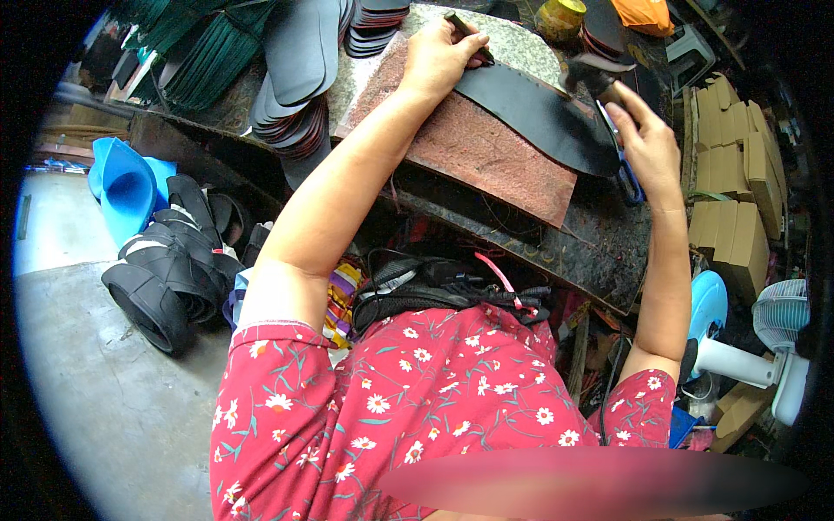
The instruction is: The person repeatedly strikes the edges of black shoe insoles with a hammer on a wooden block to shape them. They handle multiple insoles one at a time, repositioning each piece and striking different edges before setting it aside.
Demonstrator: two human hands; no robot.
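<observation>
A black sole-shaped sheet (539, 117) lies on a rough reddish board (486, 156), with small marks along its far edge. My left hand (439, 65) is closed around a short dark punch (455, 23), held tilted, its lower end at the sheet's far left end. My right hand (645, 143) is closed, at the sheet's right end, on what looks like a hammer; its dark head (589, 78) is blurred and the fingers cover most of the handle. Scissors with blue handles (629, 184) lie just beneath this hand, beside the sheet.
Stacked black soles (300, 52) stand left of the board, beside dark green bundled sheets (213, 74). A yellow jar (560, 17) and an orange bag (645, 16) sit at the back. Cardboard boxes (730, 165) and a fan (782, 317) are right; black shoe-like pieces (161, 278) lie left.
</observation>
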